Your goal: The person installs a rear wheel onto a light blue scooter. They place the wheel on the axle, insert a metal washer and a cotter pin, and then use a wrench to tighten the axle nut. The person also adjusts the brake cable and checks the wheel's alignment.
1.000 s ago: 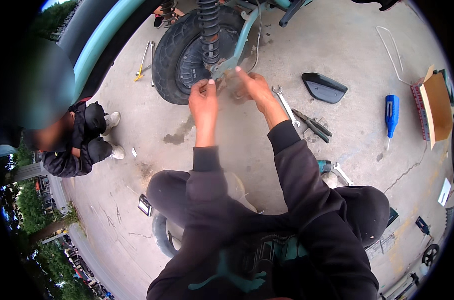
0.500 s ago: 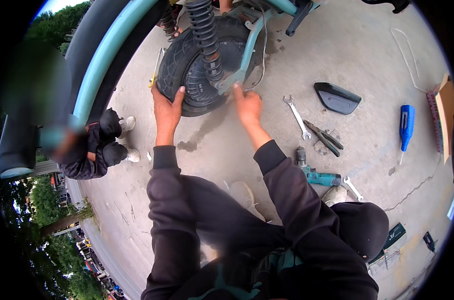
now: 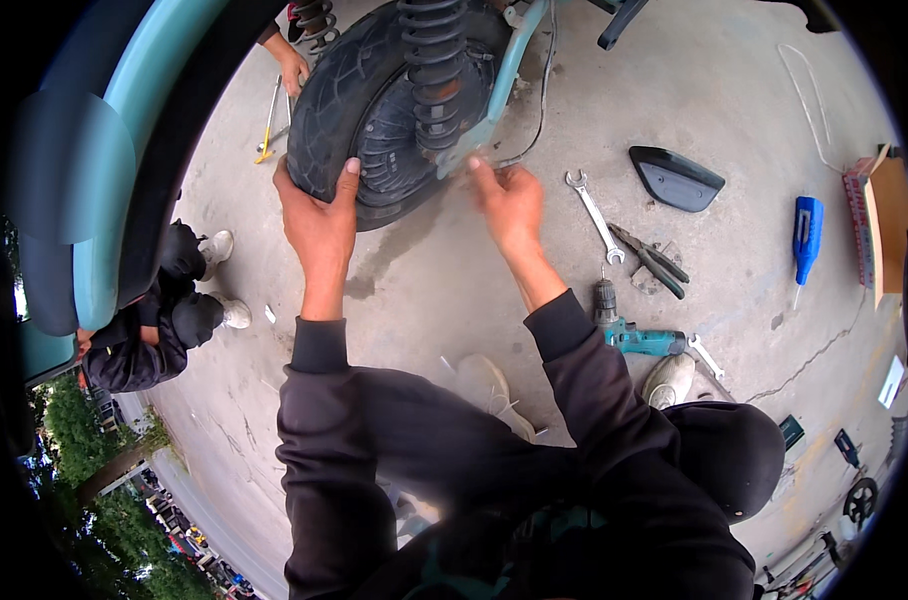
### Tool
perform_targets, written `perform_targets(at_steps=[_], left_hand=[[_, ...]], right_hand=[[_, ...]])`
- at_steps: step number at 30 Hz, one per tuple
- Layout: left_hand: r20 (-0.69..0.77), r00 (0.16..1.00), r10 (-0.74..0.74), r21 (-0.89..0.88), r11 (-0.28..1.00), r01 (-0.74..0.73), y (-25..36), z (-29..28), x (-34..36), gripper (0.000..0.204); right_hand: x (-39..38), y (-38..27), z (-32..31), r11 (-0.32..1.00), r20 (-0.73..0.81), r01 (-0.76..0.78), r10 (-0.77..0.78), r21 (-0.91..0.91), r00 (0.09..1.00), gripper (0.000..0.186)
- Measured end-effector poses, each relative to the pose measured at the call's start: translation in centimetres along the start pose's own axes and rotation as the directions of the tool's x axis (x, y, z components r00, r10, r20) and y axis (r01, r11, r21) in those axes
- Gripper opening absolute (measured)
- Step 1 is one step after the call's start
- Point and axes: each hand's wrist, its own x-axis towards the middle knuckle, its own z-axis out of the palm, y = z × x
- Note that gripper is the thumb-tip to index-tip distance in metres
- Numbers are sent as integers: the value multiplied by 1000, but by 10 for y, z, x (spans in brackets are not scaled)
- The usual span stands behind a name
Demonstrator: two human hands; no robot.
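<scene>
Grey concrete floor (image 3: 594, 110) fills much of the head view, with trees (image 3: 69, 425) at lower left. At upper centre stands a black wheel (image 3: 319, 110), beside a coil spring (image 3: 434, 80) and a teal bracket (image 3: 504, 90). Left of centre, the left hand (image 3: 317, 220) grasps the tyre's lower edge, thumb spread over the sidewall, other fingers mostly hidden. At centre, the right hand (image 3: 512, 208) has its fingers curled near the bracket's lower end; blur hides whether they grip anything. Right of centre lie a wrench (image 3: 594, 218), pliers (image 3: 650, 260) and a teal drill (image 3: 646, 340). Another person's hand (image 3: 292, 70) reaches down at upper left.
</scene>
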Motion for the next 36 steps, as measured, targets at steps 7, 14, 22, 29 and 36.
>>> perform_targets(at_steps=[7, 14, 22, 29, 36], left_hand=[[-26, 1000, 17, 44, 999, -16, -5, 2, -3, 87], [-24, 999, 23, 57, 998, -21, -5, -2, 6, 85], [-68, 997, 32, 47, 998, -29, 3, -2, 3, 80], [-49, 999, 21, 39, 999, -19, 1, 0, 1, 81], [-38, 999, 16, 89, 996, -12, 8, -2, 1, 83]], right_hand=[[-6, 8, 1, 985, -70, 174, -172, 23, 983, 45], [0, -2, 5, 981, 74, -52, 38, 189, 997, 50], [7, 25, -3, 904, 0, 426, -426, -46, 905, 41], [18, 18, -4, 983, 80, 70, -57, -171, 995, 44], [0, 0, -16, 877, 73, 400, -396, -267, 915, 33]])
